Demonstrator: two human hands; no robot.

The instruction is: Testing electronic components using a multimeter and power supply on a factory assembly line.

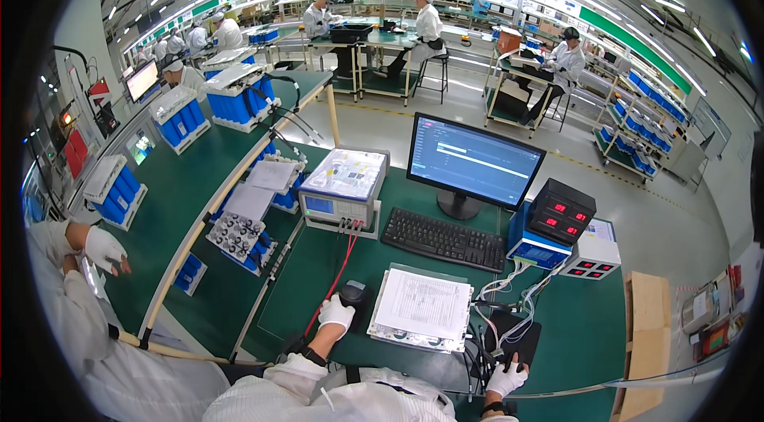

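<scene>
My left hand (336, 317), in a white glove, is closed around a black handheld device (354, 292) that looks like a barcode scanner. It rests on the green bench just left of a flat white unit. A printed sheet (423, 303) lies on top of that unit. To the right, my right hand (506, 378), gloved with bare fingertips, is curled at the lower edge of a black pad (519, 337). Black cables (477, 358) and white wires (516, 325) run close beside it. What those fingers grip is hidden.
Behind are a keyboard (442, 239), a monitor (475, 158), a bench tester (342, 190) with red leads, and a black box with red digits (561, 213). Blue battery packs (181, 121) fill the left bench. A co-worker's gloved hand (105, 250) is at far left.
</scene>
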